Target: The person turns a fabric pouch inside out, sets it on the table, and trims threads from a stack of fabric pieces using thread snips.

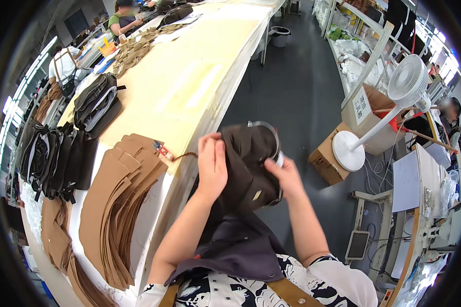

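Observation:
A dark brown fabric bag (pixel 243 171) hangs in front of me, held up between both hands. My left hand (pixel 212 163) grips its left edge, fingers upward along the cloth. On the right side, my right hand (pixel 287 176) pinches the edge with the thumb on the front; something small and white shows by these fingers. A pale zipper-like strip curves along the bag's top and right rim. Low on its front sits a small light label (pixel 257 195). Red-handled thread snips (pixel 163 150) lie on the table to the left of my left hand.
Brown cut fabric pieces (pixel 105 204) are stacked on the long table (pixel 189 87), with dark bags (pixel 56 158) behind them. A white fan (pixel 349 151) and cardboard boxes (pixel 330 158) stand on the right. Another person (pixel 122 23) sits across the table at the far left.

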Demonstrator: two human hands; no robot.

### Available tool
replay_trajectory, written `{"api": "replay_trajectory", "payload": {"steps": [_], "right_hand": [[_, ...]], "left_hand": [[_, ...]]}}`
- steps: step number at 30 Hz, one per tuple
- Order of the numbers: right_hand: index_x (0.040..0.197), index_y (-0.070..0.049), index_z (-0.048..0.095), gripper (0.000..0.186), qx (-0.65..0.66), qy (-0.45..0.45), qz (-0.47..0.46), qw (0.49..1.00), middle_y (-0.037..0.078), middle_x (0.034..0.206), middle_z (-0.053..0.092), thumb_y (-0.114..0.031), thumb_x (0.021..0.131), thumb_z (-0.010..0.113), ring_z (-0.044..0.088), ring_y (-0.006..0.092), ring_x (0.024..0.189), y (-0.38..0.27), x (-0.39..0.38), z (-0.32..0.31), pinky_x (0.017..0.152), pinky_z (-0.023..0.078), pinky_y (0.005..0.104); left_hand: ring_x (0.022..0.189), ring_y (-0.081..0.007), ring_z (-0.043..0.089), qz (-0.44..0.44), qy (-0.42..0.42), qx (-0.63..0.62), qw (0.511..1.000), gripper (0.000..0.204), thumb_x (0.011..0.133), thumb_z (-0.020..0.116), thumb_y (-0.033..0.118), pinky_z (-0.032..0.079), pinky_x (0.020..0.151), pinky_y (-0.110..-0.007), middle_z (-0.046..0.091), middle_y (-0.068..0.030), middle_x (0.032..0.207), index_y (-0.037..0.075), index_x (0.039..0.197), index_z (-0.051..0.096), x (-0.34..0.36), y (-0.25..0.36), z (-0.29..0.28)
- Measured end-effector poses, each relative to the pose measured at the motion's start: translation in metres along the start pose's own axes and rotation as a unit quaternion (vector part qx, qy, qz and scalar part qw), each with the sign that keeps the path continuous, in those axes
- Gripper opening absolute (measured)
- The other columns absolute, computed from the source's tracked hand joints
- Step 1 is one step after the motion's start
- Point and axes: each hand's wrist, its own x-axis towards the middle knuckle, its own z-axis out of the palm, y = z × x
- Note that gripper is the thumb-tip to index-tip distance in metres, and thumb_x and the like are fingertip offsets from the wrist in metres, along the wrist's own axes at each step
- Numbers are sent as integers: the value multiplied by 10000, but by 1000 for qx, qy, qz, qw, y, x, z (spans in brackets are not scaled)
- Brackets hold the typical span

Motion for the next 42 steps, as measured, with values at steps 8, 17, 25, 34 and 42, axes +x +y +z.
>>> {"api": "replay_trajectory", "payload": {"steps": [8,17,25,34,42], "right_hand": [[1163,-8,737,261,4,-56,42,998,30,1050,759,-222,1013,744,694,107,928,0,49,6,845,566,290],[1152,-19,722,259,59,-26,20,998,24,1066,767,-254,1071,650,708,114,943,-12,50,14,862,564,290],[1206,-38,702,274,48,9,95,994,38,1112,755,-270,1069,652,711,120,954,58,74,-1,866,580,300],[1175,-39,717,213,60,-40,66,995,16,1050,761,-210,1079,635,697,92,923,47,70,-6,839,551,278],[1142,-49,718,196,61,8,89,994,28,1057,763,-215,1067,648,719,116,908,25,69,18,828,571,281]], "left_hand": [[932,-423,574,-110,50,86,989,279,1120,468,184,467,842,-467,588,-233,970,-37,998,588,-14,-74,7],[963,-385,562,-90,24,50,994,287,1133,450,189,467,878,-434,560,-204,1000,-34,1018,589,-33,-57,8],[960,-457,542,-117,-17,75,990,316,1128,461,209,461,864,-475,532,-249,997,-50,966,540,-49,-73,29],[953,-366,553,-130,4,-5,991,302,1139,464,226,465,897,-408,542,-187,1006,-38,1038,568,-42,-68,16],[1001,-324,570,-151,-1,49,987,320,1141,462,251,459,939,-367,565,-170,1059,-35,1072,589,-40,-84,18]]}}
